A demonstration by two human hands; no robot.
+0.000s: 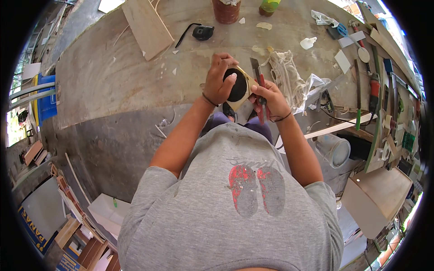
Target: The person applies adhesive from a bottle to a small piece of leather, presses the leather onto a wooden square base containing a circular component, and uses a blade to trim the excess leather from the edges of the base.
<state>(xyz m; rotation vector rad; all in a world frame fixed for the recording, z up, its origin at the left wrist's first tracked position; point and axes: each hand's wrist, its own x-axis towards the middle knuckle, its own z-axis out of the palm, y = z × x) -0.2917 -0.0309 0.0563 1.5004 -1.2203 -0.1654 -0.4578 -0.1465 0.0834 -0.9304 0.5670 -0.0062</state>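
Note:
My left hand (219,80) is closed around the left side of a pale yellowish flat piece (249,79) with a black round disc (238,86) on its face. The left thumb rests on the disc. Closed as well, my right hand (273,100) grips a red and grey utility knife (256,68), whose grey end points away from me. The right thumb is at the piece's right edge. Both hands are over the near edge of the worktable (104,90). Just right of them lies a bundle of whitish cloth (285,74).
A black tape measure (203,32), a wooden board (147,27) and a reddish-brown container (227,11) stand or lie farther back. At the right are blue-handled scissors (342,30) and a red power tool (374,92). A white bucket (333,151) sits below the table.

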